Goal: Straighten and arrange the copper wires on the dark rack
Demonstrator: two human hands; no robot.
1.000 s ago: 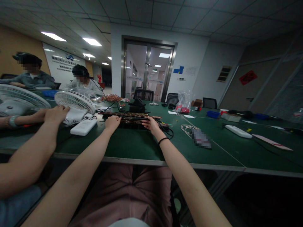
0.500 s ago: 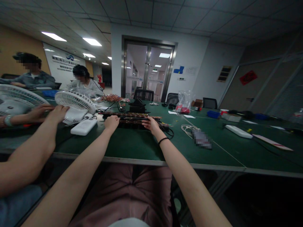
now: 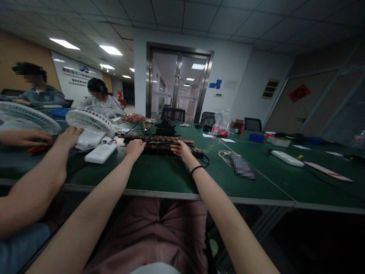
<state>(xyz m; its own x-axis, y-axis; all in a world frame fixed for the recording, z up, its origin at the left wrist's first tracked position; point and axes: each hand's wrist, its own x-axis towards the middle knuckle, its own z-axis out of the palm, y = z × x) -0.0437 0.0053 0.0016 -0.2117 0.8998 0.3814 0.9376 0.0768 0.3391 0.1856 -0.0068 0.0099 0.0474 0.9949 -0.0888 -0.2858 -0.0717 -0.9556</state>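
A bundle of thin dark wires with copper-coloured lengths [image 3: 159, 139] lies across the green table in front of me. At its left part, my left hand [image 3: 135, 149] is closed, fingers curled round a black wire of the bundle; the fingertips are partly hidden. Further right, my right hand [image 3: 182, 151] grips the wires between thumb and fingers, its lower fingers slightly apart. A black cable loop [image 3: 207, 161] hangs out beside my right wrist onto the table. Behind the bundle stands a black box-like object [image 3: 165, 128].
Left of me, another person's hands [image 3: 70, 136] are by a white fan [image 3: 90, 122], near a white power strip [image 3: 101, 153] and orange-handled tool [image 3: 37, 149]. A copper wire heap [image 3: 135, 118] lies behind. To the right are a coiled pale cable [image 3: 226, 156] and white bar [image 3: 287, 158].
My left hand has shifted very slightly right; my right hand stays nearly still. The neighbour's far hand has moved left from the fan, and an orange-handled tool shows under it.
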